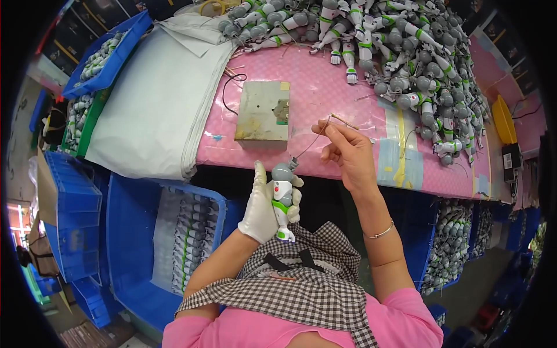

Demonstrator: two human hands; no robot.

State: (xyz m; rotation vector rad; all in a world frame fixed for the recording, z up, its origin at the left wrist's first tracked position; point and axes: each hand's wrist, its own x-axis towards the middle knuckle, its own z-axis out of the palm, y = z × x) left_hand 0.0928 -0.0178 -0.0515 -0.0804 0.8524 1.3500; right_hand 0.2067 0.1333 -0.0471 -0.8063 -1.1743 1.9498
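Here, in the head view, the left hand (261,206), which wears a white glove, is closed around a toy arm of grey, white and green plastic (282,188). This toy arm is in front of the near edge of the table with pink patterned covering (316,81), above the black-and-white checked apron (301,296). Its grey round end points up toward the table, and its small white hand-shaped end points down, toward the person. The thumb of the glove stands along the left side, while the fingers curl around the right side.

The bare right hand (346,152) is raised over the table edge, with its thumb and forefinger together on a thin grey cord (315,142). The cord runs up from the grey end of the toy arm to these fingers. A thin brown stick (346,122) projects beside the fingertips; how it is gripped, I cannot tell.

On the table, near both hands, is a worn box of dull grey metal (261,119), with a thin black cable (225,98) at its left. A large heap of similar toy arms (432,75) covers the far right part, and white flat sheets (154,104) lie at the left.
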